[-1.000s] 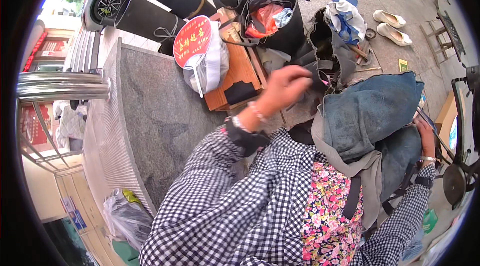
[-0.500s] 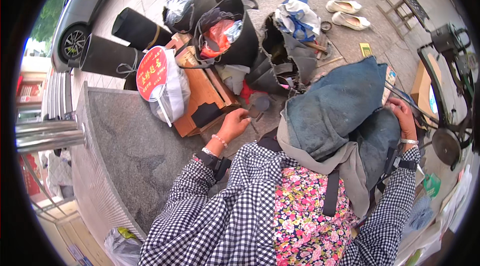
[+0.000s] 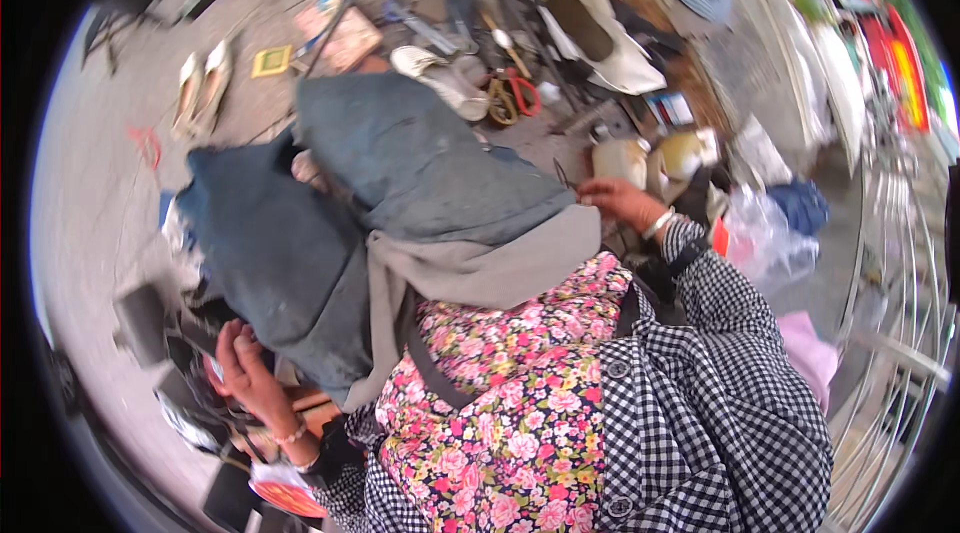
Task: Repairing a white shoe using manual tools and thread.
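A worn blue-grey cloth (image 3: 430, 153) with a grey border covers my lap in two humps, over a floral apron (image 3: 510, 403). Off the cloth's left edge is my left hand (image 3: 250, 373), fingers apart and loosely bent, holding nothing. My right hand (image 3: 622, 203) reaches past the cloth's right edge, fingers stretched out, beside yellowish jars (image 3: 620, 161). A thin dark looped piece (image 3: 563, 173) lies near its fingertips; whether they touch it is unclear. Beyond the cloth are red-handled scissors (image 3: 522, 93) and a white shoe (image 3: 440, 81).
A white bag with a dark insole-shaped piece (image 3: 580, 25) lies far right of centre. Pale flat shoes (image 3: 202, 88) and a yellow card (image 3: 271, 61) are on the paving at left. To the right are a clear plastic bag (image 3: 765, 243) and a metal wire rack (image 3: 900, 358).
My view has swung to the right, bringing the scissors, jars and wire rack into sight. My right hand has left the cloth's side and now reaches near the jars. My left hand still holds nothing.
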Motion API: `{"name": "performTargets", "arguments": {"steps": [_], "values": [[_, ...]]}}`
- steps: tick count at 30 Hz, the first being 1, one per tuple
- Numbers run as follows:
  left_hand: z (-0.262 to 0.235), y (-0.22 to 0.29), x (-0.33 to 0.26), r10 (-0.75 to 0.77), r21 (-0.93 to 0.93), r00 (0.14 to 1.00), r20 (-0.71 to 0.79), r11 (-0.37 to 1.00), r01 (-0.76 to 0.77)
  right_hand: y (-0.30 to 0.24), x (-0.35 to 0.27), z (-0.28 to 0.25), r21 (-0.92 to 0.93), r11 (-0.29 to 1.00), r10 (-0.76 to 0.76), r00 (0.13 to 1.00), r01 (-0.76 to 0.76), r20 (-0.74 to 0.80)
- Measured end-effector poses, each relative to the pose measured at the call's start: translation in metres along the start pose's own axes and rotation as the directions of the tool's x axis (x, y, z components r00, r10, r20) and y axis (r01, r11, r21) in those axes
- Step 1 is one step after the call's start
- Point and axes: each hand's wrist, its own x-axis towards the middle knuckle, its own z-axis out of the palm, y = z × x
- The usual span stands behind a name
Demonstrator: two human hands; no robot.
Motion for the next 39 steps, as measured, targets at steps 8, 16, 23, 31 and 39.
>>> {"name": "performTargets", "arguments": {"steps": [8,16,23,31,39], "values": [[0.068,0.104,0.065,0.627,0.168,0.733,0.264,0.718,-0.675,0.129,-0.096,0.062,-0.048,0.985,0.163,0.983,-0.168,-0.088],[0.110,0.099,0.086,0.728,0.362,0.420,0.542,0.249,-0.898,0.258,-0.078,0.117,0.144,0.956,0.281,0.941,-0.257,-0.187],[0.106,0.097,0.085,0.721,0.425,0.438,0.537,0.218,-0.879,0.237,-0.051,0.143,0.653,0.751,0.238,0.882,0.098,-0.406],[0.096,0.088,0.081,0.729,0.430,0.440,0.525,0.219,-0.876,0.203,0.024,0.097,0.021,0.999,-0.003,0.705,0.025,-0.709],[0.093,0.087,0.082,0.718,0.429,0.467,0.516,0.255,-0.866,0.106,0.055,0.039,-0.540,0.771,-0.611,0.630,0.338,-0.479]]}}
